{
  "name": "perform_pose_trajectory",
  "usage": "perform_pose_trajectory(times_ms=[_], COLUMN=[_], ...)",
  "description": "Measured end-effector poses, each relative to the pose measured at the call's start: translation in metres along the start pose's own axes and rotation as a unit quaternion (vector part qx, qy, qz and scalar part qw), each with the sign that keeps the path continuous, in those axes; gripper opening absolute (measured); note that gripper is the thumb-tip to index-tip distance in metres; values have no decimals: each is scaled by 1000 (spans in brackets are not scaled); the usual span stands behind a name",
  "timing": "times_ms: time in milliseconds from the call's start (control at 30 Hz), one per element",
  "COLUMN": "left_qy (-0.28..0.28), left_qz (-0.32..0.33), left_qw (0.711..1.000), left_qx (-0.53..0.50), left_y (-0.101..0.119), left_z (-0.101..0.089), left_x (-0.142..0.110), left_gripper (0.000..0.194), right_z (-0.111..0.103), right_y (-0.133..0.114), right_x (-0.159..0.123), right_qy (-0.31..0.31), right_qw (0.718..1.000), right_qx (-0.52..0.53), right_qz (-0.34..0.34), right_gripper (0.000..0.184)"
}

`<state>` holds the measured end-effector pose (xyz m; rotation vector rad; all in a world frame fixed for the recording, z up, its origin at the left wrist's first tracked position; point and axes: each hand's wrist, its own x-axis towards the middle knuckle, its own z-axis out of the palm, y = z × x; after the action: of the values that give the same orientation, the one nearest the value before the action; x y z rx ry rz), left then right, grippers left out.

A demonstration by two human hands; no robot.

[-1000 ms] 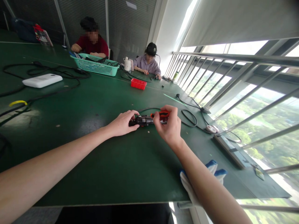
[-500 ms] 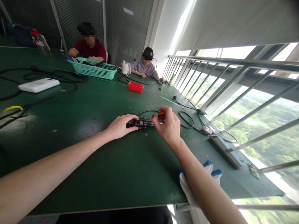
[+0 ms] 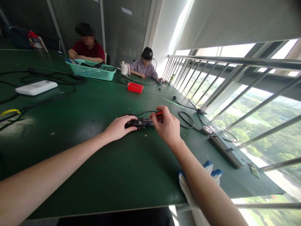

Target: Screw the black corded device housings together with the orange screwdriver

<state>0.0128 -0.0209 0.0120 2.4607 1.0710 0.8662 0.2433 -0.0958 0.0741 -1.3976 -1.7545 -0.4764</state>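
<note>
Counts: two bare hands at work, one black device (image 3: 141,123), one red-and-black handle (image 3: 160,115). Also on the green table (image 3: 131,179): one red tray (image 3: 135,88), one teal basket (image 3: 100,74) with dark items heaped inside (too tangled to count), one white case (image 3: 37,88), one white bottle (image 3: 124,68), one greenish bottle (image 3: 172,78). Two other people seated at the far side, one in a dark red top (image 3: 95,51), one in a purple top (image 3: 141,67).

Device: lies lengthwise across the near-middle of the table, between the two hands, well nearer than the red tray. A thin dark cable runs just behind it; a loop of black cable (image 3: 193,123) sits right of the right hand.

Left hand (image 3: 117,128): thumb on the near side, forefinger on the far side, parted by about the device's thickness and pinching its left end.

Right hand (image 3: 168,125): fingers curled, thumb and forefinger closed round the handle, over the device's right end. Tip of the tool hidden; contact there, cannot tell.

White-and-blue gloves (image 3: 184,183) partly under the right forearm; number uncertain.
</note>
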Motion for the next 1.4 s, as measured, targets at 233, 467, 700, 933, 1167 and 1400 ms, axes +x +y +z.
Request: perform_pose_trajectory(times_ms=[233,467,700,933,1167,1400], left_qy=[1,-1,-4,-1,-4,-14], left_qz=[-11,-1,-1,7,7,-41], left_qw=[999,999,998,999,998,998], left_qx=[48,52,60,54,59,34], left_y=[-2,-1,-1,-3,-2,-1], left_z=[3,3,3,5,4,2], left_x=[-1,-1,-2,-1,-1,-2], left_gripper=[46,45,45,44,45,47], right_z=[3,4,4,4,0,-5], right_y=[6,3,4,7,3,5], right_x=[-4,-2,-4,-4,-4,-2], right_qy=[45,30,47,52,-8,38], right_qw=[999,996,995,994,992,978], right_qx=[13,-20,-26,-33,37,130], right_qz=[-17,-79,-87,-91,-124,-160], right_gripper=[11,9,6,7,27,19])
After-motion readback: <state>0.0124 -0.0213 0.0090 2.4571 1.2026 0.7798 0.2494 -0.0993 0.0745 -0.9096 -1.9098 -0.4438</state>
